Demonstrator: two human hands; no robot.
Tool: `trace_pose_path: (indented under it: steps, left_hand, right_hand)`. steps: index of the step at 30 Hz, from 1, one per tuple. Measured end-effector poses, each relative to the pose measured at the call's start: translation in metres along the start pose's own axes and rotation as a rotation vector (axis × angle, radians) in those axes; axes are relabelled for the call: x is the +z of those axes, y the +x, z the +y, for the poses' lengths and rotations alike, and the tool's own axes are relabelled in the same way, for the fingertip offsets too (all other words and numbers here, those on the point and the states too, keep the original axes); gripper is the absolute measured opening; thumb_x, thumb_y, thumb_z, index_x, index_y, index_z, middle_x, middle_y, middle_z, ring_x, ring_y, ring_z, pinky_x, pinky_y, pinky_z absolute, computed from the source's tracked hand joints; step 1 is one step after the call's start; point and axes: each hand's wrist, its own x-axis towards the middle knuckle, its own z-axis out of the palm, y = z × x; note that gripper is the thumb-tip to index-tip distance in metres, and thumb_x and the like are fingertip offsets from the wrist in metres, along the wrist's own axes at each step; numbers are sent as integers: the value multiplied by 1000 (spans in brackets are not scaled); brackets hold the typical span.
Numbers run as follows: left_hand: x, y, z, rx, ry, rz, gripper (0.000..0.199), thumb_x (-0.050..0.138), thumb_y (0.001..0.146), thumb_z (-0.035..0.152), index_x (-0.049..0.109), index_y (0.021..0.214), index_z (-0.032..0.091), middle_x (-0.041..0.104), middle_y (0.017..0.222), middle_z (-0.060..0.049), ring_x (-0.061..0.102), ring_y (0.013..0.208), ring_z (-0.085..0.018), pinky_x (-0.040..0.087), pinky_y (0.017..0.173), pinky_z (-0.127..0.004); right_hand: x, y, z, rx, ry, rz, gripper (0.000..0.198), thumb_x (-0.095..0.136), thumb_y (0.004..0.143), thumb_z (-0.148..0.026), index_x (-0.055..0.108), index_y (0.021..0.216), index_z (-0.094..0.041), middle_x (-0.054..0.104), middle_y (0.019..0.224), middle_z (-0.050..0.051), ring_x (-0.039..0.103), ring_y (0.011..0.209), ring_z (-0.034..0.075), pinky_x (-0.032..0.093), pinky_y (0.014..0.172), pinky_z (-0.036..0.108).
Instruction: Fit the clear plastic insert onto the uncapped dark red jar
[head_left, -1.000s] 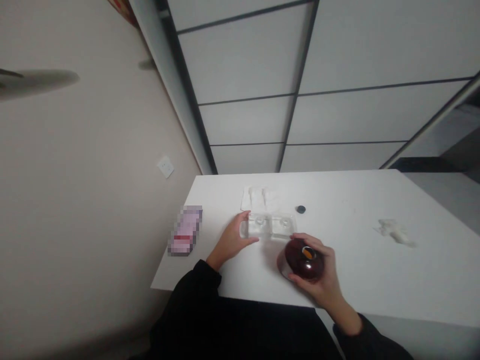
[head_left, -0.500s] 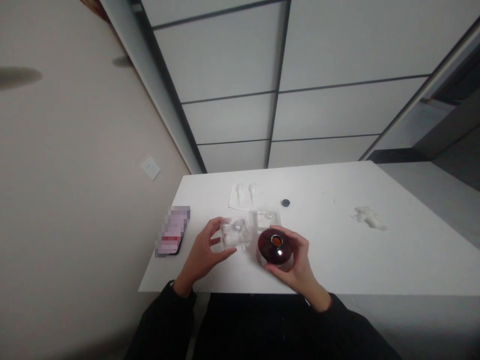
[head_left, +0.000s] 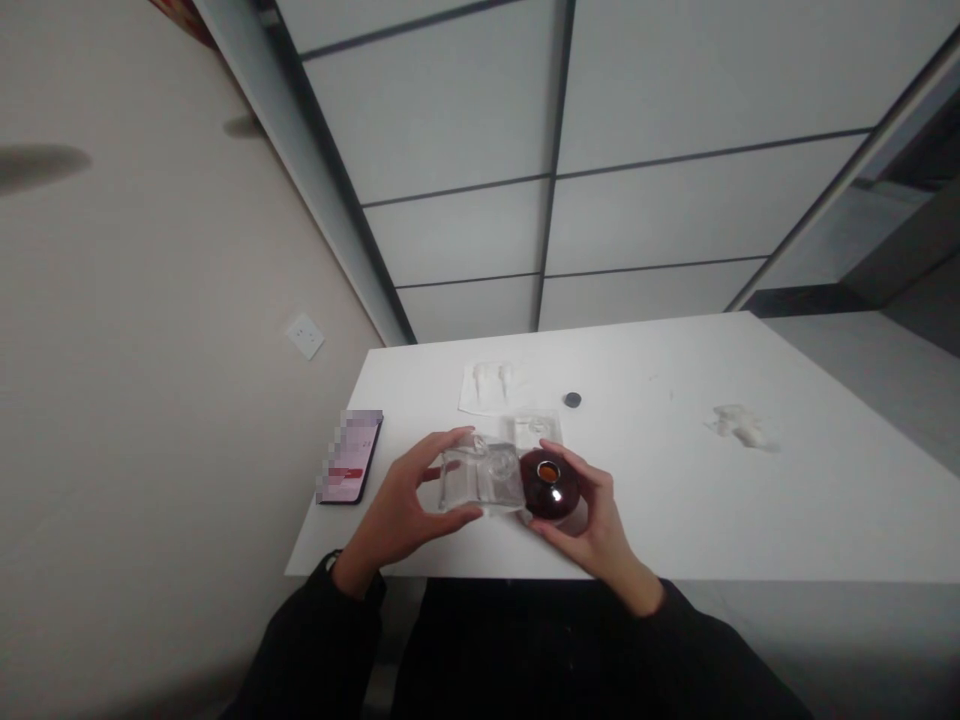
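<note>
My left hand is closed around the sides of a clear square glass bottle, tilted so that a broad face turns toward me. To its right, a round dark red-brown bottle with a metal-ringed opening on top is held in my right hand, fingers behind it and thumb in front. The two bottles overlap in view; I cannot tell whether they touch. Just behind them on the white table lies a second clear square piece, partly hidden by the bottles.
Two white nozzle-like pieces rest on a white sheet at the back. A small dark round cap is near them. A phone lies at the left edge, and crumpled translucent wrapping at the right.
My left hand has brought the clear bottle to the right, closer to the dark bottle, and tipped it. My right hand keeps its hold with little movement.
</note>
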Motion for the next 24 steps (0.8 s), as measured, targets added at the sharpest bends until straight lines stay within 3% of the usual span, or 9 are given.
trace_pose_path:
  steps: [8,12,24]
  left_hand:
    - [-6,12,15,107,162,-57,77,88,84,42,56,154,30,68,147,-13,67,133,-30,65,103,-45]
    - [-8,14,19,90,180,-69,75,89,83,42,57,150,29,69,145,-13,68,132,-30,65,102,-46]
    - [-14,27,35,176,305,-121,69,87,86,43,60,146,24,70,144,-13,68,132,-30,55,116,-52]
  right_hand:
    - [-1,0,2,-2,9,-17,93,88,84,-22,37,161,-31,55,161,18,57,148,33,51,121,55]
    - [-1,-1,3,5,15,-18,92,88,85,-23,37,161,-31,55,162,18,58,147,35,52,120,57]
    - [0,-1,3,7,2,-1,91,89,85,-26,38,160,-31,57,160,18,58,148,33,53,120,55]
